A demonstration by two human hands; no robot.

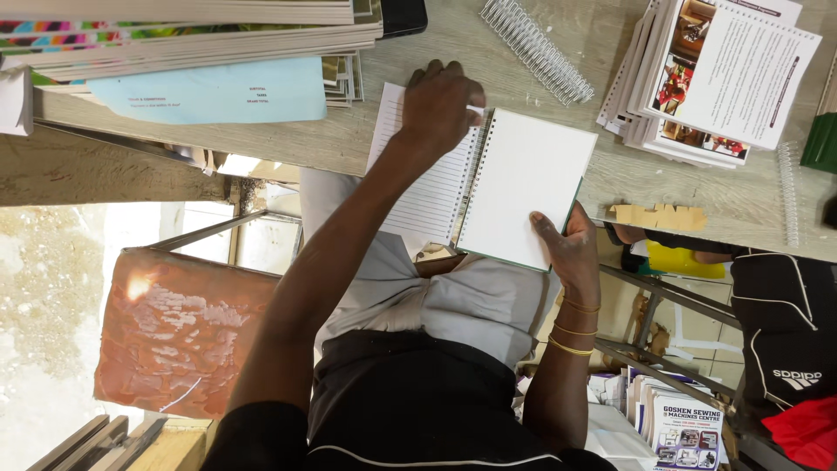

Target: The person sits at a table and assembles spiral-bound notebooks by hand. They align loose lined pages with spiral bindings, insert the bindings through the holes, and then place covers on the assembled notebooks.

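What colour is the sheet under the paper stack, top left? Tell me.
Light blue sheet with small dark print, seen in the head view, the only one.

- Loose silver spiral coil (538, 50) on the counter (410, 139)
- Stack of printed booklets (715, 78) at one end
- Pale blue sheet (218, 92) under piled paper stacks (192, 39)
- Reddish board (179, 331) below — leaning, worn

the scene is lit by bright, even daylight. the floor (48, 288) at the lower left is washed out almost to white, its detail lost to glare. the blank page (527, 179) of the open notebook also glares, while the worktop (288, 139) stays softly lit with only faint shadows under the stacked books (192, 44). focus is sharp in the middle; edges look slightly stretched, and the dark trousers lose detail.
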